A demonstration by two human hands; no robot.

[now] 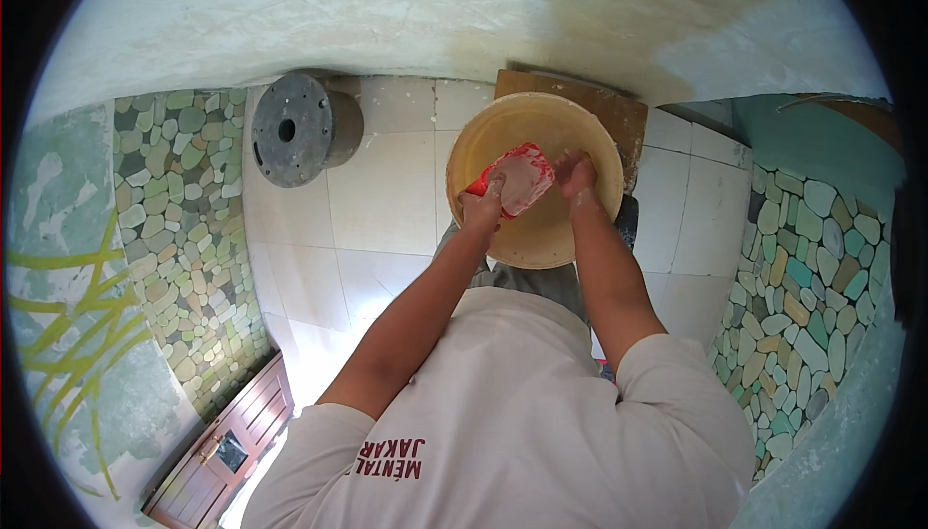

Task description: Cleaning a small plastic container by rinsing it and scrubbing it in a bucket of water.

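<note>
A large round tan basin [472, 225] sits in front of me between my legs, its inside wall stained and whitish. My left hand [483, 205] grips a red plastic container [522, 181] by its near left end, thumb on top. The container is a rounded rectangle, smeared with pale greyish paste, and is held tilted over the basin. My right hand [577, 178] reaches into the basin's right side, just right of the container and apart from it. Its fingers look slightly curled and spread, with nothing visible in them.
A brown board [628, 128] lies under the basin's far side, against the pale wall [387, 22]. A dark grey spool-like cylinder [304, 133] stands on the tiled floor [387, 181] at the left. Pebble-patterned walls [179, 210] rise at both sides; a wooden door [227, 447] is at lower left.
</note>
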